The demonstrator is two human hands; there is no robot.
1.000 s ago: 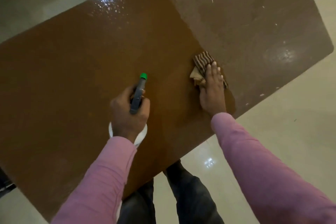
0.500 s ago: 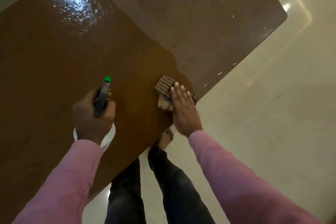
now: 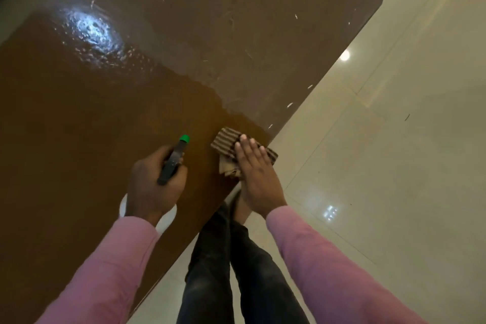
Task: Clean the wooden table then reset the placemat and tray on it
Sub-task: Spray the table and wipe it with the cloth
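Note:
The wooden table [image 3: 79,126] fills the left and middle of the head view. Its near part is wet and dark, its far right part is duller with several pale crumbs [image 3: 289,105] on it. My right hand [image 3: 256,171] presses flat on a folded striped cloth [image 3: 224,143] at the table's near right edge. My left hand [image 3: 152,187] grips a spray bottle [image 3: 175,159] with a grey head and a green nozzle tip, held just above the table to the left of the cloth. The bottle's white body shows below my wrist. No placemat or tray is in view.
A glossy pale tiled floor [image 3: 381,166] lies to the right of the table, with ceiling lights mirrored in it. My legs in dark trousers [image 3: 223,271] stand at the table's near edge. A bright light reflection [image 3: 92,29] sits on the wet far left.
My right hand has slid the cloth toward the table's near right edge. The view has shifted right along the table. My left hand keeps holding the spray bottle.

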